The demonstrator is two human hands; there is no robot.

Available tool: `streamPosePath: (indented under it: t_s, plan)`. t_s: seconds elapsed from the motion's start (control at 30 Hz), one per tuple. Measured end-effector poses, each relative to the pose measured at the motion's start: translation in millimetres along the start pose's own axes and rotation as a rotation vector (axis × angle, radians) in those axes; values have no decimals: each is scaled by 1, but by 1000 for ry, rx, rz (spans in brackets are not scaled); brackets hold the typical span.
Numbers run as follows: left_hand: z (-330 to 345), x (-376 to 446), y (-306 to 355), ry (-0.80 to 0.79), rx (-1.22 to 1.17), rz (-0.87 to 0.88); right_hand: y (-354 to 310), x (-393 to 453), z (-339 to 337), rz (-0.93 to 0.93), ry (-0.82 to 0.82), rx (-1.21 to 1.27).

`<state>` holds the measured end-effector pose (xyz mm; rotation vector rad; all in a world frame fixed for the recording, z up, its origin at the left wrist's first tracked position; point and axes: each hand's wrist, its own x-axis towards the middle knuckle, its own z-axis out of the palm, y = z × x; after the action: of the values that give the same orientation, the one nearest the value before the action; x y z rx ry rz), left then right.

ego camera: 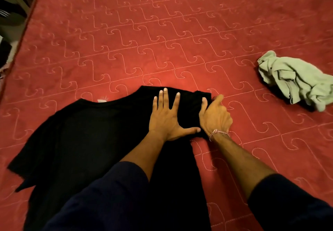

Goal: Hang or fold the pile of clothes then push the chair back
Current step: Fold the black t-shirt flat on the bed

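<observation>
A black T-shirt (86,140) lies spread on a red quilted bed cover (162,41), its collar toward the far side and its body running back toward the person, so its long axis goes from near to far. A small white label (101,101) shows inside the neckline; no writing on it can be read. One sleeve (19,167) fans out to the left. The right side of the shirt is folded in over itself near the shoulder.

The left hand (166,117) lies flat, palm down, on the folded shoulder part, fingers straight and spread, pointing away, thumb stretched out to the right along the cloth. It presses the cloth and holds nothing.

The right hand (215,117) sits just beside it at the shirt's right edge, its thumb on top of the black cloth and its fingers curled under toward the edge, so it looks to pinch the fold there. A thin bracelet (219,133) circles the right wrist. Both forearms reach in from the lower edge, with dark sleeves (108,198) pushed up near the elbows.

Well apart, to the far right on the bed cover, a pale green garment (295,81) lies crumpled in a heap, with something dark under it.
</observation>
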<state>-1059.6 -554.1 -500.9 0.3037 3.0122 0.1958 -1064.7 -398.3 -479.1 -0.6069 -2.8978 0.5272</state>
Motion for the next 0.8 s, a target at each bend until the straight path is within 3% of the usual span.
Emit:
streamPosePath:
  t_s: [0.1, 0.2, 0.4, 0.57, 0.8]
  plan:
    - [-8, -8, 6, -57, -36, -60, 8, -6, -14, 136, -35, 222]
    - [-7, -46, 22, 46, -105, -107, 27, -25, -26, 163, -109, 385]
    - [16, -153, 41, 62, -107, -15, 63, -133, -63, 5, -388, 320]
    - [20, -213, 57, -5, -62, 22, 76, -212, -77, -14, -623, 275]
    - [20, -281, 64, -57, -41, 79, 116, -265, -93, 58, -810, 376]
